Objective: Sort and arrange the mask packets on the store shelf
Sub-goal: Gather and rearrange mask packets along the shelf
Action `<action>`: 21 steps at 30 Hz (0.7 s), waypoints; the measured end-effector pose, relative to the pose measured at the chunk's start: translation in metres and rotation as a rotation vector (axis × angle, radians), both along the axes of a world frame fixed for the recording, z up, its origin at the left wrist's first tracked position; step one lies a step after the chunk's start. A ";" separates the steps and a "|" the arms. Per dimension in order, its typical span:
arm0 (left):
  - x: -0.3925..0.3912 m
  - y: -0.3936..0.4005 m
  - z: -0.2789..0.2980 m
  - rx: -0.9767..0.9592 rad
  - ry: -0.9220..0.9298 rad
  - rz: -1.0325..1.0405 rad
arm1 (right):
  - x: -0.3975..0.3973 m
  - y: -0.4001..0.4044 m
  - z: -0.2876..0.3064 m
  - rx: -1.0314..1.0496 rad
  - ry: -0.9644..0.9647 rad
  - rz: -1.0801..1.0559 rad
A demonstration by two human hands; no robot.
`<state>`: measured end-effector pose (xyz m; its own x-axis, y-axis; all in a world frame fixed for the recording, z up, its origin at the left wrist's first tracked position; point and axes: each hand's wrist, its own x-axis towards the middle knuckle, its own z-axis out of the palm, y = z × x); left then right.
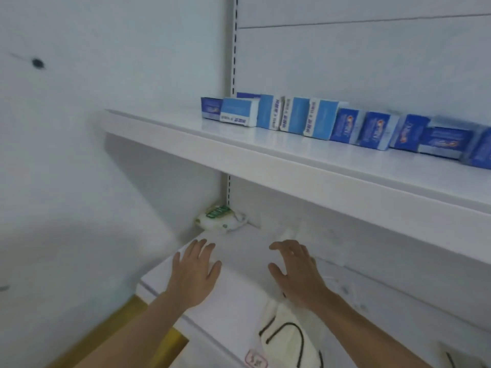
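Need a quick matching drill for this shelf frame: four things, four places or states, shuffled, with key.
Things
1. blue packets
2. green-and-white pack
3. left hand
4. cream pouch with black cord

Places or states
A. back left corner of the lower shelf
B. in a row on the upper shelf
C. near the front of the lower shelf, below the right hand
D. fingers spread, flat over the lower shelf

Pairs: 1-B, 2-A, 3-D, 4-C

white wall (pixel 79 155) | white shelving (pixel 318 166) | yellow floor (pixel 117 322)
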<state>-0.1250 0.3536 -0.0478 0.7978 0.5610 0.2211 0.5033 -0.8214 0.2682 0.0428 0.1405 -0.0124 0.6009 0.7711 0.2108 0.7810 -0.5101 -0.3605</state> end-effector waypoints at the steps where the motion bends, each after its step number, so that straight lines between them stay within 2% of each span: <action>1: -0.003 0.013 -0.004 -0.013 0.016 0.021 | -0.001 0.018 -0.003 -0.008 0.018 0.006; 7: 0.007 0.039 -0.017 -0.014 0.040 0.053 | 0.003 0.121 -0.014 -0.179 0.118 0.004; 13: 0.006 0.042 -0.020 -0.075 -0.052 0.082 | 0.012 0.192 -0.016 -0.345 0.175 -0.033; 15: 0.006 0.041 -0.021 -0.117 -0.111 0.093 | 0.010 0.194 -0.012 -0.258 0.190 -0.085; 19: 0.004 0.038 -0.014 -0.282 -0.285 0.115 | 0.001 0.166 0.000 0.090 0.249 -0.192; 21: 0.002 0.036 -0.013 -0.352 -0.344 0.112 | -0.006 0.147 0.002 0.192 0.271 -0.201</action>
<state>-0.1227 0.3896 -0.0610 0.6424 0.7268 0.2432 0.4167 -0.5976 0.6850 0.0372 0.2872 -0.0100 0.7897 0.5943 0.1524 0.5356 -0.5467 -0.6437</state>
